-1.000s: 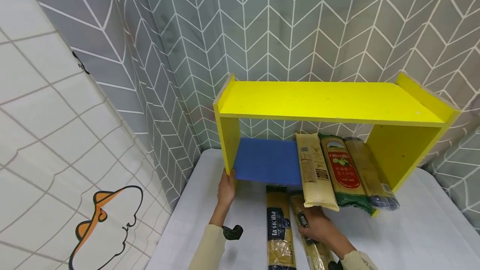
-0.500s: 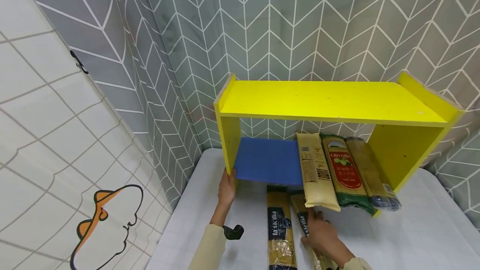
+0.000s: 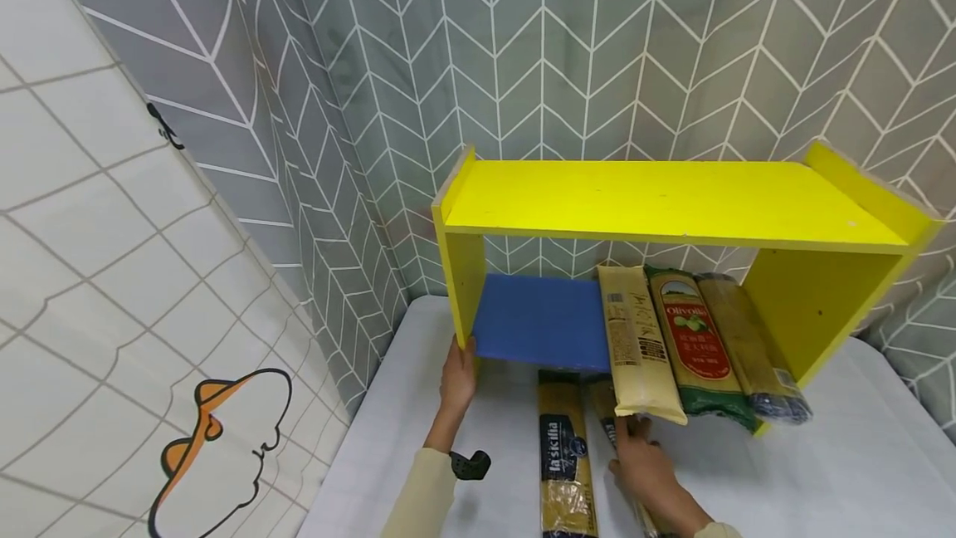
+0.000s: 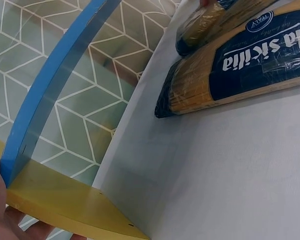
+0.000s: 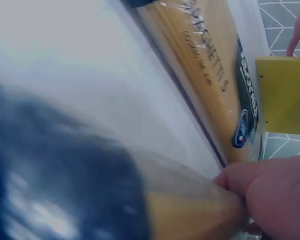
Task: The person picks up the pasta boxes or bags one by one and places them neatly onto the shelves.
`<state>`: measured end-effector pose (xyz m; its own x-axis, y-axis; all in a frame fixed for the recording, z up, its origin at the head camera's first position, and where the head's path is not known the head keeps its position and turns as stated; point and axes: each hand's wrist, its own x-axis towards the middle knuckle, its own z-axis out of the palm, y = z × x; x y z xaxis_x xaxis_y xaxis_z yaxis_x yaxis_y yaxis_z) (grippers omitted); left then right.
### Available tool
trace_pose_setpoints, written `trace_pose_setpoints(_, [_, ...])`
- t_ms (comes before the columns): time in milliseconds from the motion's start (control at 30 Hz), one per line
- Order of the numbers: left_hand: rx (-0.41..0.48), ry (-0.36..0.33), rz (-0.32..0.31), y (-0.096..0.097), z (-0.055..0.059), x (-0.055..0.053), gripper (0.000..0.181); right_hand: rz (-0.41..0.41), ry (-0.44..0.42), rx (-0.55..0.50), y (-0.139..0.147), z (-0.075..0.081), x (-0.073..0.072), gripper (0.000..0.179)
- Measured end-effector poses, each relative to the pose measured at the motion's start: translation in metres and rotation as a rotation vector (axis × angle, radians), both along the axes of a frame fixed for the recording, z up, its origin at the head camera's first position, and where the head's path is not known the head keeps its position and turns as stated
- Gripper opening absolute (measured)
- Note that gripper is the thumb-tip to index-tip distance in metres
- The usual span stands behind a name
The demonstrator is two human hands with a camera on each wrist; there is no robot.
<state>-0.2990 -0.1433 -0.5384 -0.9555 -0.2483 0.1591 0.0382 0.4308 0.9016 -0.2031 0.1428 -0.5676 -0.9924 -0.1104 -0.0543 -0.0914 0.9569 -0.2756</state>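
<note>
In the head view my left hand (image 3: 457,380) grips the lower front of the yellow shelf unit's left side panel (image 3: 461,281); its fingers curl under that panel in the left wrist view. My right hand (image 3: 651,471) holds a spaghetti pack (image 3: 603,409) on the table, below the blue shelf board (image 3: 541,318). Thumb and fingers pinch the pack's edge in the right wrist view, where its near end (image 5: 75,180) is blurred. The hand and a cream pack above hide part of it. To its left lies a second spaghetti pack (image 3: 565,463) with a dark "la sicilia" label.
On the blue board's right half lie a cream pack (image 3: 638,347), a green and red Olivoilà pack (image 3: 698,339) and a brownish pack (image 3: 750,347), their ends overhanging the front. A white cloth (image 3: 747,480) covers the table. Patterned curtains (image 3: 568,65) hang behind.
My right hand has shifted slightly on its spaghetti pack, and less of the pack's label shows. My left hand stays on the side panel. The head view has drifted slightly.
</note>
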Motion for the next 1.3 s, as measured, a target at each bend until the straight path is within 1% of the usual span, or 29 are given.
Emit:
trace_pose_setpoints(67, [-0.004,0.000,0.007,0.000,0.000,0.000,0.037,-0.003,0.029,-0.001,0.000,-0.002,0.000,0.082])
trace_pose_setpoints(167, [-0.004,0.003,0.002,0.000,0.000,0.001,0.038,-0.011,0.099,-0.011,-0.002,-0.004,0.001,0.077])
trace_pose_setpoints(233, [-0.005,0.006,-0.008,0.000,0.000,0.000,0.040,-0.022,0.169,-0.013,-0.003,-0.005,0.002,0.068])
trace_pose_setpoints(367, [-0.004,0.002,-0.016,0.001,0.000,0.001,0.043,-0.037,0.341,0.019,-0.004,-0.007,0.003,0.047])
trace_pose_setpoints(433, [-0.004,-0.002,-0.011,0.001,0.000,0.001,0.043,-0.038,0.393,0.039,-0.004,-0.008,0.002,0.044])
trace_pose_setpoints(500, [-0.005,-0.006,-0.004,0.000,0.000,0.002,0.044,-0.033,0.424,0.053,-0.006,-0.009,0.002,0.047])
trace_pose_setpoints(600, [-0.003,-0.011,0.000,0.000,0.000,0.002,0.043,-0.009,0.447,0.069,-0.008,-0.008,0.002,0.058])
trace_pose_setpoints(667, [-0.001,-0.014,-0.002,0.000,0.000,0.002,0.043,0.017,0.464,0.092,-0.010,-0.007,0.002,0.068])
trace_pose_setpoints(767, [0.007,-0.013,-0.009,0.001,0.001,0.002,0.042,0.072,0.500,0.113,-0.012,-0.007,0.006,0.073])
trace_pose_setpoints(933, [0.010,-0.008,-0.011,0.001,0.000,0.001,0.043,0.169,0.562,0.059,-0.015,-0.009,0.010,0.080])
trace_pose_setpoints(1000, [0.013,-0.008,-0.011,0.001,-0.001,0.001,0.042,0.216,0.602,0.041,-0.014,-0.010,0.010,0.083])
trace_pose_setpoints(1167, [0.017,-0.008,-0.013,0.000,-0.001,0.001,0.042,0.336,0.734,0.003,-0.011,-0.011,0.009,0.089])
trace_pose_setpoints(1300, [0.009,-0.006,-0.009,0.000,-0.001,0.002,0.042,0.391,0.790,-0.021,-0.010,-0.010,0.011,0.092])
